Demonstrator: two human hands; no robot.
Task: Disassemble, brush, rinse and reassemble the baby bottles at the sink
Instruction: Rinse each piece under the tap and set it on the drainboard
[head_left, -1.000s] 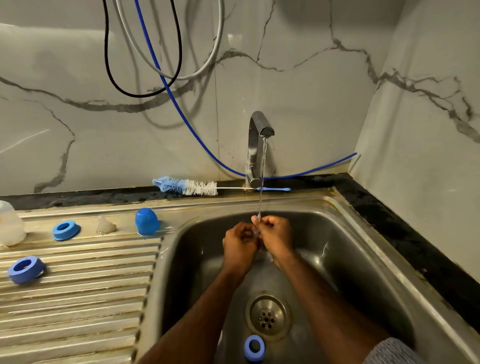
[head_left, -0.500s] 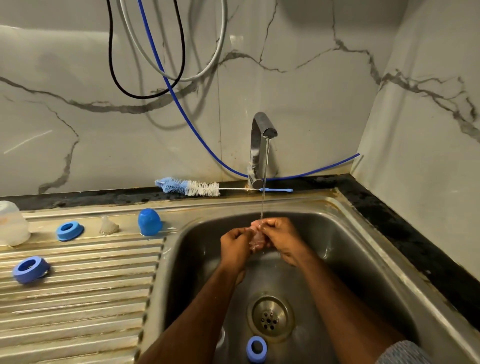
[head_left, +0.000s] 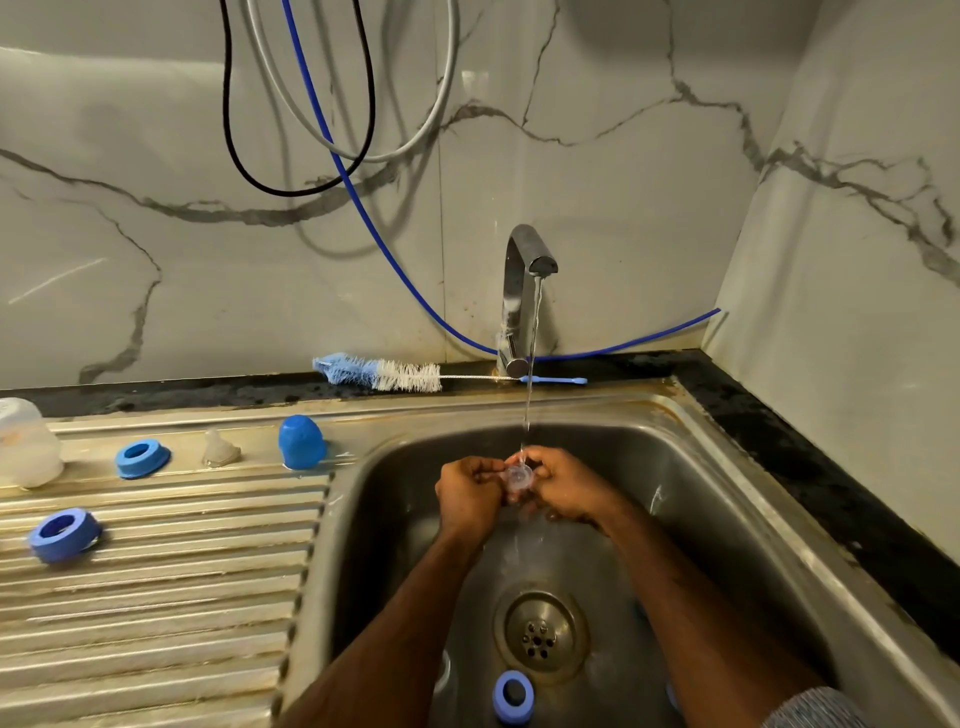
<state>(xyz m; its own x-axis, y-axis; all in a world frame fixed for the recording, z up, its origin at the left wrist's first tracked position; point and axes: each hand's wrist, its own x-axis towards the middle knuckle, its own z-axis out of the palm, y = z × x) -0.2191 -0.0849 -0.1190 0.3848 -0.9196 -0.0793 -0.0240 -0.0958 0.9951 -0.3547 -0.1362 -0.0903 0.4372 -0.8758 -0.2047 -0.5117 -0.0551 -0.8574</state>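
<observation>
Clear teat (head_left: 518, 475), under the tap (head_left: 525, 291) stream above the sink (head_left: 727, 519) basin: my left hand (head_left: 470, 499) and right hand (head_left: 563, 488) each pinch it, grip curled tight.

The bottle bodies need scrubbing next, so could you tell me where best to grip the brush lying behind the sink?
Grip the bottle brush by its blue handle tip, right of the tap, coming from above. It lies flat along the ledge with bristles pointing left, and its thin wire middle gives little hold.

Blue collar rings: three (head_left: 142, 458) (head_left: 64, 534) (head_left: 513, 696). Clear teats: two (head_left: 221, 448) (head_left: 518, 476). Blue cap (head_left: 301, 441): one. Bottle brush (head_left: 384, 373): one. Bottle (head_left: 26, 441): one.
</observation>
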